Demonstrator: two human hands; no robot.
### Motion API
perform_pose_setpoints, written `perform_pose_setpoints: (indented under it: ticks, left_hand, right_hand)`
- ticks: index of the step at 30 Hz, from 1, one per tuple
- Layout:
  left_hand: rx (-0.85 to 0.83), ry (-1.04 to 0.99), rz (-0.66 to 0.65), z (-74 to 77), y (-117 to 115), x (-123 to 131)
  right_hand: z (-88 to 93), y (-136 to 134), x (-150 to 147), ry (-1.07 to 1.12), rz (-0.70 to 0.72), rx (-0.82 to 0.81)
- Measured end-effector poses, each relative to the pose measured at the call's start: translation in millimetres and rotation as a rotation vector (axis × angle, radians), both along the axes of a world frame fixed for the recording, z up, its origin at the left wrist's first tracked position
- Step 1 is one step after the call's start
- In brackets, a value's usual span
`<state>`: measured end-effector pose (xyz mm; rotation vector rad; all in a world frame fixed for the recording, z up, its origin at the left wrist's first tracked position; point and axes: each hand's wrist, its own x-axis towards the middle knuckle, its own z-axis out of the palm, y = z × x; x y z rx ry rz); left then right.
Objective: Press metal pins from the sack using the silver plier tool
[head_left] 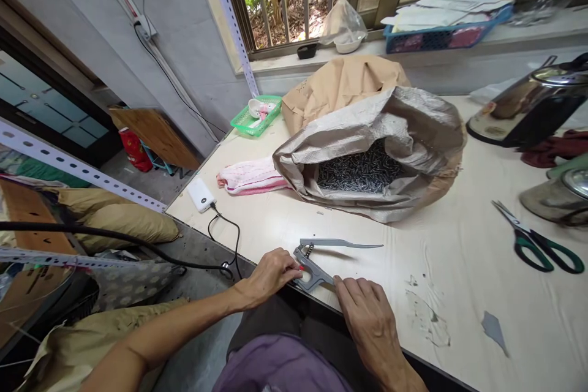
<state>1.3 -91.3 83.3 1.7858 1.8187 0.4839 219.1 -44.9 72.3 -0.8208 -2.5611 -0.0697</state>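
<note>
A grey two-handled hand tool (316, 272) with a small coil spring lies at the table's front edge, its upper handle swung away from the lower one. My right hand (367, 312) is closed on the end of the lower handle. At the tool's head my left hand (271, 275) pinches with thumb and fingers; a small red bit (301, 267) shows at the fingertips, and what they hold is hidden. Beyond the tool stands an open woven sack (340, 128) filled with many small dark metal pieces (358, 171).
Green-handled scissors (533, 245) and a grey scrap (494, 331) lie to the right, near a metal kettle (528, 104). At left are a white power bank (201, 195) with a black cable, a striped cloth (252, 176) and a green basket (257, 115).
</note>
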Motion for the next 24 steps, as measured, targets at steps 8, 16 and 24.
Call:
perform_pose_setpoints:
  ticks: [8,16,24]
  left_hand:
    - [-0.269,-0.130,0.107,-1.5,7.4,-3.4]
    - [-0.525,-0.203,0.087,-5.0,25.5,-14.9]
    - [-0.747,-0.355,0.168,8.3,38.1,-12.9]
  right_hand:
    - [-3.4,2.4,-2.7,0.025,-0.007,-0.039]
    - [-9.8,9.4,-8.8,0.088,-0.036,-0.136]
    - [-13.2,11.4,-8.5,0.109,-0.027,-0.180]
